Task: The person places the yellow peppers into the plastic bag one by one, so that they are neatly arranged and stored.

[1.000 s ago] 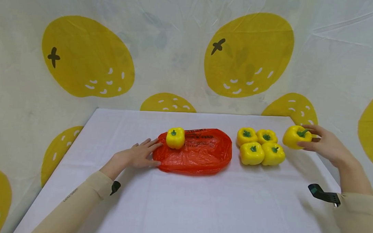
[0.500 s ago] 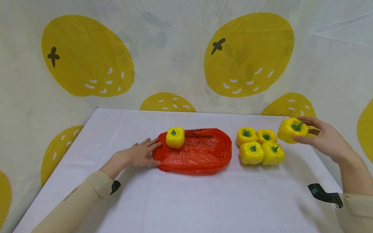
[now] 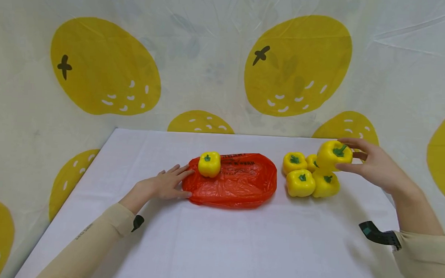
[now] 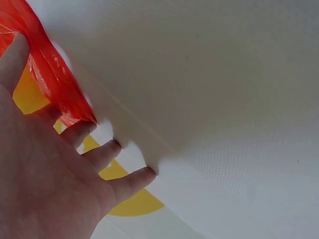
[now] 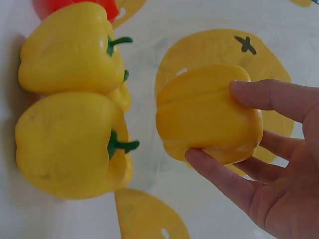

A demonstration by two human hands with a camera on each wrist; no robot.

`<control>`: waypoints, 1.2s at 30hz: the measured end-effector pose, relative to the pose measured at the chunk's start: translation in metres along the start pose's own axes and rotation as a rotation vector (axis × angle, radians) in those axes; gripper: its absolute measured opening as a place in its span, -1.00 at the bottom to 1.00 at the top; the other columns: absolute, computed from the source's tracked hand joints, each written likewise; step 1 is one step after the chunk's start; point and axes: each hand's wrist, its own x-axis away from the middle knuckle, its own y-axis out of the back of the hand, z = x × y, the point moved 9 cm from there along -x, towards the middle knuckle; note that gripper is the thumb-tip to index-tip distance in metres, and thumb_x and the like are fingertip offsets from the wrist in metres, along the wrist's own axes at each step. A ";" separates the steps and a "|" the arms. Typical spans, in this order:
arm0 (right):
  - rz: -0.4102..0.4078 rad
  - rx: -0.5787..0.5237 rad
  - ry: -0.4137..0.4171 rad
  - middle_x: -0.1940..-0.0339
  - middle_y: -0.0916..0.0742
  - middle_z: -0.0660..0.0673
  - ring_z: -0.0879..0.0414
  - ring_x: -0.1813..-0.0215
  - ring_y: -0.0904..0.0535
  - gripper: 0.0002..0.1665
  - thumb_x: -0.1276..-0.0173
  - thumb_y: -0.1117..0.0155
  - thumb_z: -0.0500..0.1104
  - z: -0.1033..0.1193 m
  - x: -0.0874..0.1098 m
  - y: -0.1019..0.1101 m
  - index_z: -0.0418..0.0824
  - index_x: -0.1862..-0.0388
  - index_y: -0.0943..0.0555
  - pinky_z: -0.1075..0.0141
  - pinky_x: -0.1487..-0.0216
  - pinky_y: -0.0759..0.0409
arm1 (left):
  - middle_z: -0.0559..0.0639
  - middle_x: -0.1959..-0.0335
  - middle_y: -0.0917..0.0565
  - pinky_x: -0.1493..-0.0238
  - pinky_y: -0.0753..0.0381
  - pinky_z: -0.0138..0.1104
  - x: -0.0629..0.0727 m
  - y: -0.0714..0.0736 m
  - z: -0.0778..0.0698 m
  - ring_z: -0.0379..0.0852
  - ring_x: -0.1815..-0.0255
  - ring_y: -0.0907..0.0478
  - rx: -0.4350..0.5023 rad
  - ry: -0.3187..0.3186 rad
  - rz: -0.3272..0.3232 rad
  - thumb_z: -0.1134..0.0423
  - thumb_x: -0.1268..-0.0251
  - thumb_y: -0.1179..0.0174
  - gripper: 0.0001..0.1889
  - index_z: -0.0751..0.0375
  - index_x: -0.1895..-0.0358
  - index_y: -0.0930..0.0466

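A yellow bell pepper [image 3: 327,156] with a green stem is pinched between the thumb and fingers of my right hand [image 3: 377,165], held above the table beside a cluster of other yellow bell peppers [image 3: 300,183]. In the right wrist view the held pepper [image 5: 204,117] shows its smooth side, and two of the clustered peppers [image 5: 70,149] stand to its left. My left hand [image 3: 165,185] lies with fingers spread at the left end of a flat red plastic bag [image 3: 235,188]. One more yellow pepper [image 3: 209,164] sits on the bag's back left part.
A white cloth covers the table [image 3: 218,245]. Behind it hangs a pale curtain [image 3: 203,52] printed with large yellow fruit shapes. The cluster of peppers stands between the bag and my right hand.
My right hand has carried the held pepper to the left and slightly up, so it now partly covers the clustered peppers behind. My left hand has stayed at the bag.
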 end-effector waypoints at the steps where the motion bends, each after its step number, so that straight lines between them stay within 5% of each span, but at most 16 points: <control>1: -0.001 0.003 0.013 -0.50 -0.38 -0.32 -0.45 -0.38 -0.32 -0.09 -0.39 -0.48 -0.08 0.004 0.000 -0.001 -0.25 -0.58 -0.25 0.41 -0.01 -0.51 | 0.14 -0.69 0.03 -0.44 0.08 0.42 0.000 0.000 0.000 0.34 -0.65 0.18 0.002 0.000 0.001 -0.34 -0.36 -0.17 -0.04 0.02 -0.68 -0.02; 8: -0.017 0.009 0.085 -0.47 -0.43 -0.32 -0.42 -0.34 -0.39 -0.13 -0.35 -0.51 -0.11 0.025 0.000 -0.009 -0.24 -0.54 -0.32 0.35 -0.04 -0.56 | 0.15 -0.68 0.02 -0.45 0.07 0.41 0.001 0.000 -0.001 0.34 -0.64 0.18 0.009 0.005 0.007 -0.33 -0.35 -0.19 -0.04 0.03 -0.67 -0.03; 12: -0.018 -0.003 0.114 -0.46 -0.44 -0.31 -0.41 -0.34 -0.40 -0.14 -0.34 -0.52 -0.11 0.034 -0.001 -0.016 -0.23 -0.52 -0.33 0.69 0.08 -0.38 | 0.16 -0.68 0.02 -0.44 0.07 0.41 0.001 0.000 -0.002 0.35 -0.64 0.18 0.010 0.001 0.005 -0.32 -0.36 -0.18 -0.04 0.04 -0.67 -0.04; 15: -0.012 0.010 0.117 -0.47 -0.44 -0.31 -0.41 -0.35 -0.39 -0.13 -0.34 -0.52 -0.08 0.040 -0.002 -0.022 -0.22 -0.53 -0.33 0.72 0.07 -0.35 | 0.16 -0.68 0.02 -0.44 0.07 0.42 0.001 0.000 -0.002 0.35 -0.64 0.18 0.012 -0.001 0.005 -0.32 -0.36 -0.18 -0.04 0.04 -0.67 -0.04; 22: 0.005 0.022 0.123 -0.46 -0.44 -0.27 -0.36 -0.36 -0.41 -0.13 -0.35 -0.51 -0.02 0.055 -0.003 -0.035 -0.18 -0.53 -0.33 0.68 0.02 -0.37 | 0.14 -0.69 0.03 -0.45 0.09 0.40 0.000 0.000 -0.001 0.34 -0.65 0.18 0.010 0.003 0.007 -0.33 -0.35 -0.19 -0.03 0.03 -0.68 -0.03; 28: 0.027 0.003 0.129 -0.47 -0.46 -0.22 -0.32 -0.35 -0.46 -0.13 -0.36 -0.50 -0.04 0.063 -0.004 -0.047 -0.14 -0.56 -0.33 0.26 -0.14 -0.62 | 0.14 -0.69 0.03 -0.46 0.09 0.40 -0.001 -0.002 0.001 0.33 -0.65 0.19 0.013 0.008 0.007 -0.34 -0.35 -0.18 -0.03 0.01 -0.68 -0.03; 36: 0.043 -0.053 0.170 -0.42 -0.51 -0.22 -0.27 -0.28 -0.50 -0.13 -0.36 -0.50 -0.08 0.078 -0.001 -0.065 -0.11 -0.56 -0.32 0.54 0.01 -0.55 | 0.14 -0.68 0.02 -0.45 0.10 0.41 -0.001 -0.001 0.001 0.34 -0.65 0.19 0.022 0.011 0.003 -0.34 -0.34 -0.20 -0.03 0.01 -0.67 -0.04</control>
